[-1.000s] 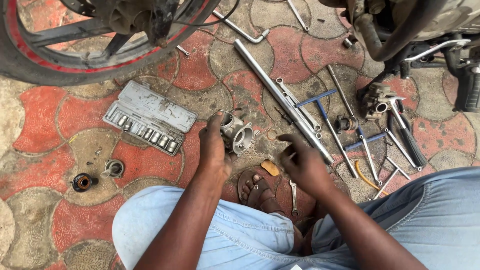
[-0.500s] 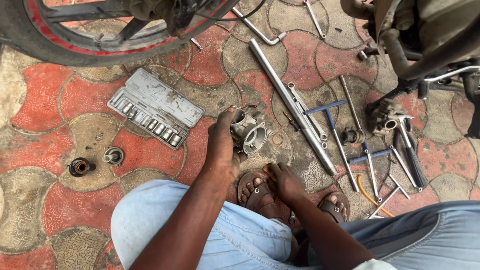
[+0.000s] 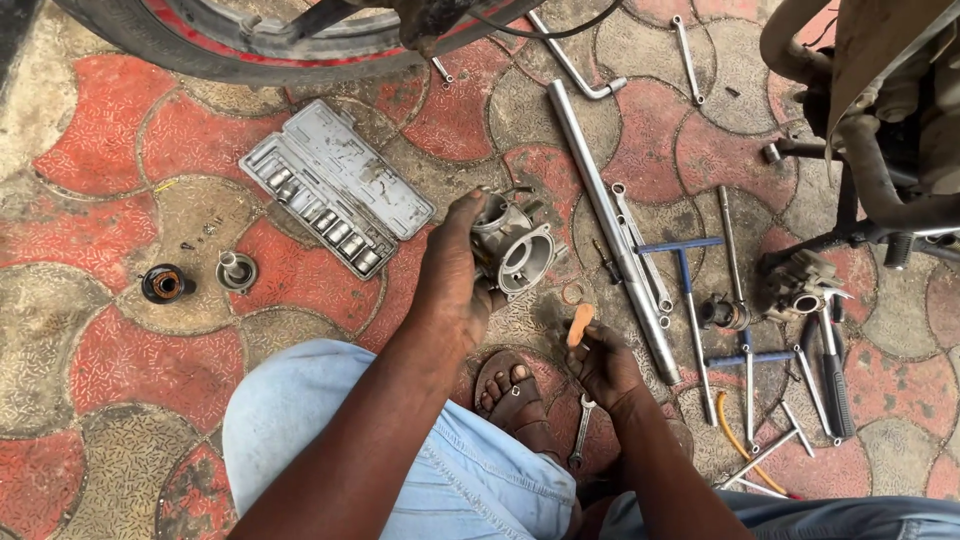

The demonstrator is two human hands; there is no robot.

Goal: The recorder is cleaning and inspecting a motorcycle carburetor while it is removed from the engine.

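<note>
My left hand (image 3: 452, 290) grips a grey metal carburettor body (image 3: 515, 243), lifted a little above the paving, its round bore facing up and to the right. My right hand (image 3: 603, 366) is lower and to the right, closed on a small tool with an orange handle (image 3: 580, 323) that sticks up from the fist. The tool's tip is hidden in the hand. The two hands are apart, the orange handle just below the carburettor. My sandalled foot (image 3: 508, 385) rests between them.
An open grey socket set case (image 3: 335, 198) lies left of the carburettor. A long steel tube (image 3: 605, 215), T-handle wrenches (image 3: 688, 290) and spanners lie to the right. Two small round parts (image 3: 165, 283) sit far left. A motorcycle wheel (image 3: 230, 40) is above, the engine (image 3: 880, 110) at upper right.
My left hand has lifted the carburettor off the ground and turned it. My right hand drew back toward my body and picked up the orange-handled tool.
</note>
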